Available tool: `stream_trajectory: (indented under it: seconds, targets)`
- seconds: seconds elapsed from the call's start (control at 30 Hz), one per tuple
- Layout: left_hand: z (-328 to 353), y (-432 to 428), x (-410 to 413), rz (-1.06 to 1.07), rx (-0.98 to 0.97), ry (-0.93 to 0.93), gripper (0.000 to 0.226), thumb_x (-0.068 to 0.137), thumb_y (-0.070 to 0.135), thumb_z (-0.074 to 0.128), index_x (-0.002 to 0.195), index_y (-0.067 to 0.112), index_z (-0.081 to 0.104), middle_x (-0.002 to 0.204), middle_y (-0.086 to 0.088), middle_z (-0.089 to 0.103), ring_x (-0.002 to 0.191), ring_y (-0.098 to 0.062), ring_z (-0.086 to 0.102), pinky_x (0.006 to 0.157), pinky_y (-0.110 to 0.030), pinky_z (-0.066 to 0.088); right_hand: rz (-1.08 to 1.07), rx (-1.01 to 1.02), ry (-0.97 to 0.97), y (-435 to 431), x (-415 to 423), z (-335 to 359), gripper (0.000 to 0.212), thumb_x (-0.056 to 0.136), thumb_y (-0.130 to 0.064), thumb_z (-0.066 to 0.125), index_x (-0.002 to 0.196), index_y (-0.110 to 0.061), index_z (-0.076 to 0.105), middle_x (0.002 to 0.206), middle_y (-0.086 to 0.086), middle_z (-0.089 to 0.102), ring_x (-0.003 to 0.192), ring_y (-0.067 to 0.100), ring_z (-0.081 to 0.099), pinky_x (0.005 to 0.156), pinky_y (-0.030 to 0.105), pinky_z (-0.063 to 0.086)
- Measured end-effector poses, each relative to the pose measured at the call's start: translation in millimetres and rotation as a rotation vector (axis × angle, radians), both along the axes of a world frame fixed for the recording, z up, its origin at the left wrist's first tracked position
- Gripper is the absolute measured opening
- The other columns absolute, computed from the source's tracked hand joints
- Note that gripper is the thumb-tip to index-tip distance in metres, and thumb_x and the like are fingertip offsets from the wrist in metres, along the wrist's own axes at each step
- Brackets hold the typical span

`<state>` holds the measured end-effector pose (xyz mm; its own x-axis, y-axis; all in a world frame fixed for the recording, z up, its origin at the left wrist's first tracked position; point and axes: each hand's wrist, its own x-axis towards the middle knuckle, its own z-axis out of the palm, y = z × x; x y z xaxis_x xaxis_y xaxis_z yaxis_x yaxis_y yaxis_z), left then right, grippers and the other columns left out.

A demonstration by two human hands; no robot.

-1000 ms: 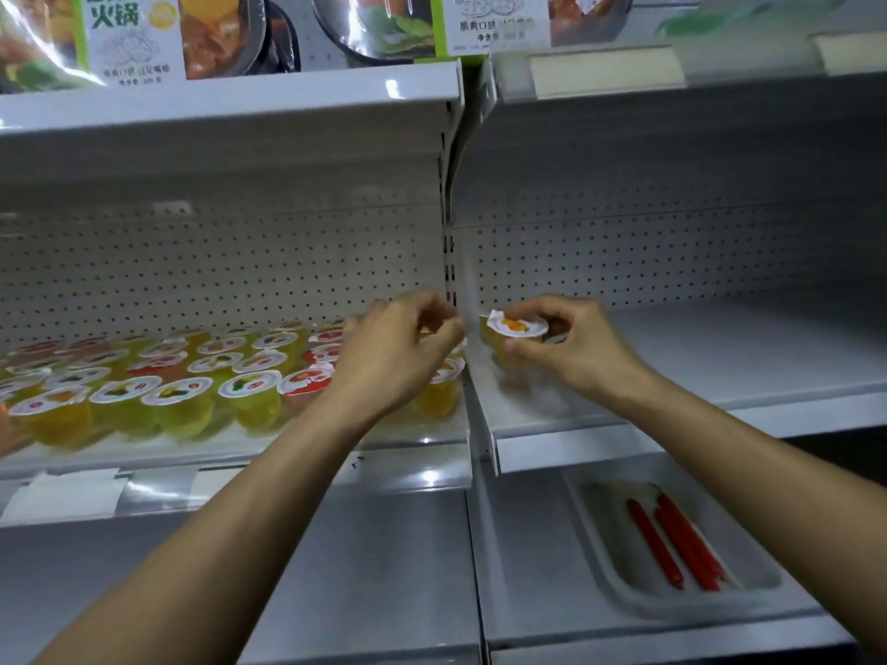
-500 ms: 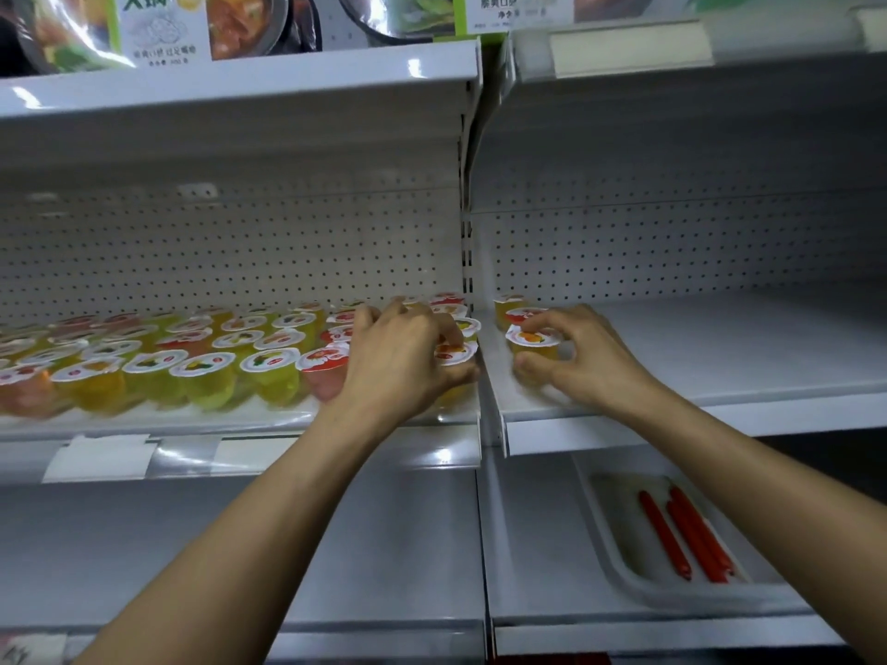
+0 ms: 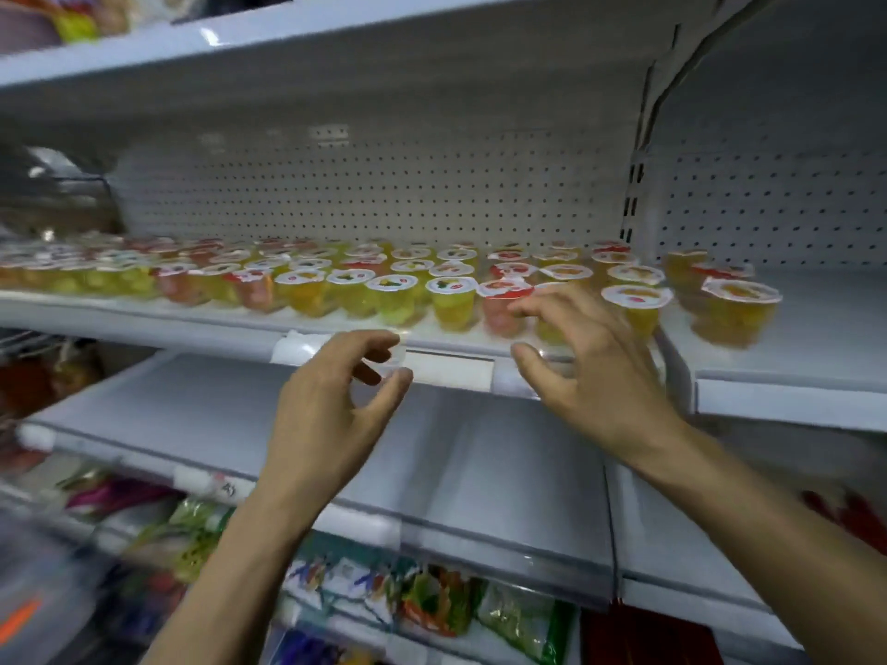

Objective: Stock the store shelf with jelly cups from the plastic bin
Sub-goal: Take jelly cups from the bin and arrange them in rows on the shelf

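Rows of jelly cups, yellow and red with white lids, fill the white store shelf from its left end to the upright. Three more cups stand on the adjoining shelf section on the right. My left hand hovers below the shelf's front edge, fingers loosely curled, holding nothing. My right hand is in front of the shelf edge, fingers spread and empty, close to the front cups. The plastic bin is out of view.
A bare white shelf lies under my hands. Below it, packaged snacks line a lower shelf. More packets sit at the lower left. A pegboard back wall and an upper shelf bound the cup shelf.
Both hands have let go of the cups they were setting down and drawn back from the shelf. The view has swung left and down.
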<state>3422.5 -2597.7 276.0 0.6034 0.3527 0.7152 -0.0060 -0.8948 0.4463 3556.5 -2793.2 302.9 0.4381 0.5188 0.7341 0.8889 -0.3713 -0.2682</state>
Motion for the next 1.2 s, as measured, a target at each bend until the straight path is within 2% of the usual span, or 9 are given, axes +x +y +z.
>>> stream_trajectory:
  seconds: [0.13,0.23,0.43,0.6,0.8,0.9,1.03,1.2]
  targets:
    - [-1,73,-51,0.116,0.064,0.091,0.030,0.087,0.037,0.069,0.115,0.025,0.064,0.103,0.012,0.066,0.082,-0.005,0.062,0.070,-0.031,0.052,0.108,-0.079,0.000,83,-39,-11,0.035,0.083,-0.038,0.050,0.113,-0.025,0.062,0.114,-0.004,0.059,0.107,0.021,0.056,0.092,0.043,0.044]
    - [2,133,-92,0.170,0.067,0.114,0.027,0.087,0.035,0.069,0.112,0.024,0.065,0.099,0.010,0.066,0.080,-0.006,0.061,0.067,-0.029,0.051,0.157,-0.121,-0.003,154,-72,-17,0.032,0.084,-0.036,0.053,0.114,-0.027,0.062,0.115,-0.006,0.058,0.109,0.019,0.055,0.086,0.033,0.039]
    - [10,267,-183,0.219,0.024,0.206,0.028,0.089,0.039,0.066,0.114,0.028,0.065,0.099,0.013,0.065,0.083,-0.005,0.061,0.076,-0.031,0.051,0.265,-0.082,0.075,306,-148,-21,0.025,0.088,-0.027,0.065,0.112,-0.026,0.062,0.115,-0.006,0.058,0.109,0.018,0.052,0.091,0.039,0.039]
    - [24,373,-231,0.229,0.002,0.250,0.027,0.088,0.039,0.067,0.112,0.027,0.066,0.090,0.016,0.065,0.079,0.002,0.060,0.073,-0.027,0.052,0.294,-0.069,0.114,415,-191,-21,0.024,0.090,-0.030,0.063,0.114,-0.028,0.061,0.117,-0.010,0.056,0.111,0.012,0.048,0.092,0.031,0.032]
    - [37,485,-247,0.153,-0.047,0.294,0.018,0.088,0.035,0.069,0.104,0.028,0.067,0.085,0.016,0.068,0.074,0.006,0.062,0.068,-0.015,0.048,0.287,-0.067,0.106,518,-199,-3,0.022,0.089,-0.031,0.064,0.111,-0.031,0.062,0.110,-0.015,0.054,0.108,0.012,0.050,0.093,0.034,0.039]
    - [46,540,-238,0.113,-0.027,0.317,0.019,0.089,0.033,0.068,0.106,0.026,0.066,0.090,0.012,0.069,0.077,0.003,0.063,0.072,-0.021,0.053,0.289,-0.063,0.079,568,-197,6,0.021,0.087,-0.030,0.066,0.108,-0.030,0.064,0.103,-0.017,0.051,0.106,0.013,0.052,0.092,0.037,0.042]
    - [59,608,-223,0.076,-0.025,0.291,0.015,0.090,0.032,0.067,0.103,0.027,0.066,0.089,0.013,0.068,0.078,-0.005,0.066,0.073,-0.029,0.056,0.289,-0.094,0.031,640,-194,17,0.021,0.086,-0.030,0.066,0.106,-0.026,0.065,0.101,-0.015,0.052,0.104,0.014,0.053,0.089,0.033,0.041]
    - [72,694,-220,0.059,-0.076,0.197,0.011,0.089,0.033,0.068,0.100,0.030,0.065,0.086,0.013,0.066,0.075,-0.004,0.061,0.066,-0.015,0.049,0.310,-0.047,0.037,733,-192,38,0.016,0.085,-0.031,0.067,0.101,-0.029,0.066,0.102,-0.011,0.061,0.101,0.016,0.056,0.090,0.040,0.046]
